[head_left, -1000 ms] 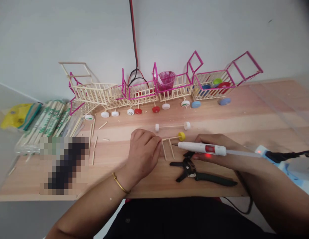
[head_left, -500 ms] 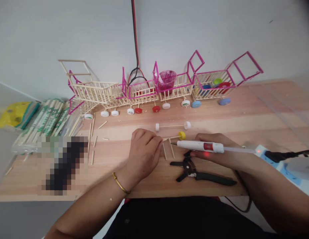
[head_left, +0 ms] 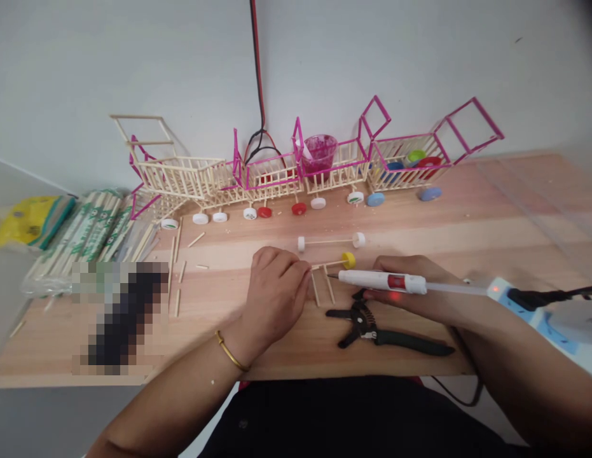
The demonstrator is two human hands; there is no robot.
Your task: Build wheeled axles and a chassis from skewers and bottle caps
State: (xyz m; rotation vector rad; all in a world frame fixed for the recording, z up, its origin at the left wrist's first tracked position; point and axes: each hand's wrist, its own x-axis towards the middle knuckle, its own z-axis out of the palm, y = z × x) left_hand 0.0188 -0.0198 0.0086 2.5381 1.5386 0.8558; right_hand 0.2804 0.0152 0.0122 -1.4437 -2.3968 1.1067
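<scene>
My left hand [head_left: 276,289] is closed, its fingertips pinching the near end of a wooden stick axle [head_left: 334,261]. A yellow bottle-cap wheel [head_left: 348,259] sits on the axle's right end. Two short sticks [head_left: 330,284] run from the axle toward the table's front edge. My right hand [head_left: 414,299] is wrapped around a white pen-shaped glue gun [head_left: 372,280], with a clear glue stick [head_left: 458,289] coming out of its back. The gun's dark tip is close to the right-hand short stick; whether they touch I cannot tell. My left fingers hide the axle's other end.
Green-handled wire strippers [head_left: 372,331] lie below the glue gun. Behind my hands rests an axle with white wheels [head_left: 330,242]. Several stick carts [head_left: 271,178] line the wall. Bagged chopsticks [head_left: 93,222] and loose stick pieces [head_left: 177,302] are at left; a power strip [head_left: 529,312] at right.
The glue gun has shifted very slightly to the left in the picture. Both hands otherwise keep the same hold and place.
</scene>
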